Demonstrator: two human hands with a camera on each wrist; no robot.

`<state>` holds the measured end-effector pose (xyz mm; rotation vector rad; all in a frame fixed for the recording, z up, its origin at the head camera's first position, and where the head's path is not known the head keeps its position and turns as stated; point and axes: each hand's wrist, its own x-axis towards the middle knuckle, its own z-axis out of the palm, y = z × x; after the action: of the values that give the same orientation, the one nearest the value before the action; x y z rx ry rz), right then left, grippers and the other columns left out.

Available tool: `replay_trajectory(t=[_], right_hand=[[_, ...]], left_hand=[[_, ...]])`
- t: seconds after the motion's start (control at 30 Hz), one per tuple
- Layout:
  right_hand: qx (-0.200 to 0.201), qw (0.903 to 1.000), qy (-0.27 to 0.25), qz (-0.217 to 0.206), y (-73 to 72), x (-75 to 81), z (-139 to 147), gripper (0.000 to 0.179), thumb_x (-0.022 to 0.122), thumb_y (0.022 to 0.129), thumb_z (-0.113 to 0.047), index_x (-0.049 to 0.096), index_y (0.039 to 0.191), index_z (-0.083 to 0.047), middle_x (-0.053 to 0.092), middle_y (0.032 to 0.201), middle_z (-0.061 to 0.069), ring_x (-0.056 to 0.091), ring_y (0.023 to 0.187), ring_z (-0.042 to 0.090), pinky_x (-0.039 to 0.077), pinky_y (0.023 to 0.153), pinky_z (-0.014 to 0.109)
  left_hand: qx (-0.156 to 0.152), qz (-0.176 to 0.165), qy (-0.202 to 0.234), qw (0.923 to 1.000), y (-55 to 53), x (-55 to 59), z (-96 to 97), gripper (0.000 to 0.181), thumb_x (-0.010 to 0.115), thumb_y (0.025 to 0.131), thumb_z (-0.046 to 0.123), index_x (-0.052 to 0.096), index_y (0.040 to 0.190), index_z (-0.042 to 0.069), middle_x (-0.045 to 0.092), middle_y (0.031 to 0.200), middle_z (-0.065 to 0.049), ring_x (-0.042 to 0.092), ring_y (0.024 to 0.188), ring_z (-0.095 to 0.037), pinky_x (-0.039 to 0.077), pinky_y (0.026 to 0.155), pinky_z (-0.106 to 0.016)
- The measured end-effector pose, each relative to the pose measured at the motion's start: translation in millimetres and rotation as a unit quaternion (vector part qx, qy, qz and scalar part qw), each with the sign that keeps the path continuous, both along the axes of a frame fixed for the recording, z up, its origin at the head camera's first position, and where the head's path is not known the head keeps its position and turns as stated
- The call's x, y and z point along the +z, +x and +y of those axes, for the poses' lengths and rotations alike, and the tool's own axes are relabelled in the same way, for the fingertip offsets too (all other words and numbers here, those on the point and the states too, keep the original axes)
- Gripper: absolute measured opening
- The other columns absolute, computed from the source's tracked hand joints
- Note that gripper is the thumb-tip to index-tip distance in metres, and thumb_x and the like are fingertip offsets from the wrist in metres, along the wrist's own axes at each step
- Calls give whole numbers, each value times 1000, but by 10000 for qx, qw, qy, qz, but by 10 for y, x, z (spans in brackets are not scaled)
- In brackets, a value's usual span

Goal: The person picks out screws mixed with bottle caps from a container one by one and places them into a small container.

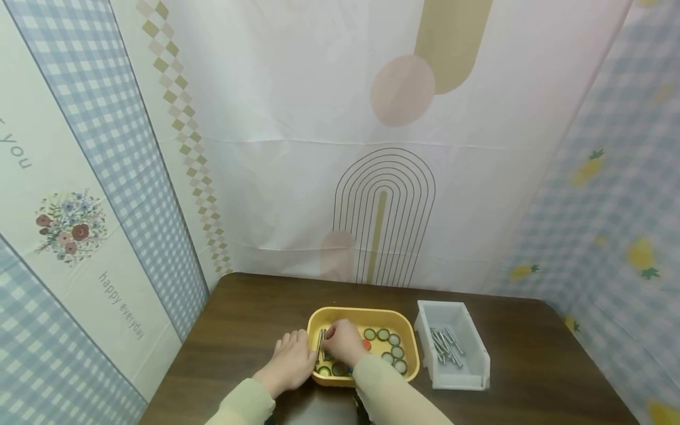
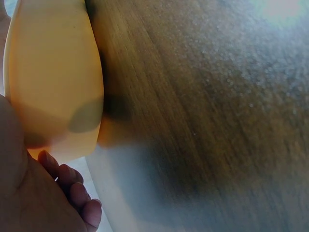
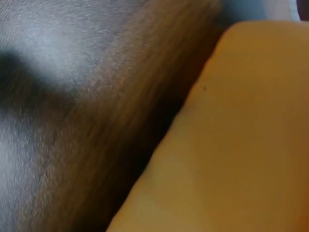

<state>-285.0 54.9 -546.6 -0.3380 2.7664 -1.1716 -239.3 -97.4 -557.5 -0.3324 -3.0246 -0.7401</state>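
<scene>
A yellow plastic bin [image 1: 372, 311] sits on the table in the head view. My left hand [image 1: 291, 361] lies along the outside of its left wall, fingers loosely extended; the left wrist view shows the palm side close against the yellow wall [image 2: 58, 72]. My right hand [image 1: 346, 342] reaches down into the bin with curled fingers. Its fingertips are right at the long silvery screws [image 1: 320, 347] by the left wall; I cannot tell whether they pinch one. Round green-rimmed discs [image 1: 397, 352] and a red disc [image 1: 366, 345] lie in the bin. The right wrist view shows just table and yellow wall [image 3: 241, 135].
A white open-front bin [image 1: 458, 381] stands just right of the yellow one, with several long screws [image 1: 446, 345] inside. The brown wooden table [image 1: 255, 301] ends at a hanging patterned cloth [image 1: 276, 195] behind, with blue checked cloths on both sides.
</scene>
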Motion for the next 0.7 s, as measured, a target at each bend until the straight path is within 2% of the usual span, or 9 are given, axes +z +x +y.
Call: replay_trajectory(t=[0.23, 0.33, 0.47, 0.7], right_hand=[[-284, 9984, 362, 320, 72, 13, -15, 41, 57, 72, 9, 34, 50, -17, 21, 44, -9, 21, 40, 8, 19, 39, 23], [-430, 9956, 767, 322, 48, 34, 21, 40, 58, 72, 9, 35, 49, -16, 27, 44, -7, 25, 40, 10, 23, 38, 24], [-497, 9912, 1205, 210, 1, 41, 54, 28, 60, 72, 8, 45, 57, -10, 41, 53, 0, 36, 46, 15, 33, 43, 28], [-515, 9909, 1240, -74, -38, 9, 90, 38, 63, 69, 6, 37, 53, -16, 33, 51, 0, 29, 43, 14, 27, 40, 28]], left_hand=[[-100, 69, 64, 9999, 46, 25, -49, 17, 50, 92, 24, 43, 88, 8, 38, 80, -5, 35, 77, -24, 29, 70, -41], [-109, 82, 37, 9999, 32, 8, -54, 18, 48, 93, 25, 43, 90, 8, 37, 81, -4, 35, 77, -24, 29, 70, -40], [-91, 47, 58, 9999, 23, 14, -50, 18, 48, 93, 25, 42, 91, 8, 37, 82, -5, 35, 78, -24, 29, 70, -40], [-81, -38, 132, 9999, 30, 16, -35, 17, 48, 94, 24, 42, 90, 8, 38, 81, -5, 35, 77, -24, 29, 70, -41]])
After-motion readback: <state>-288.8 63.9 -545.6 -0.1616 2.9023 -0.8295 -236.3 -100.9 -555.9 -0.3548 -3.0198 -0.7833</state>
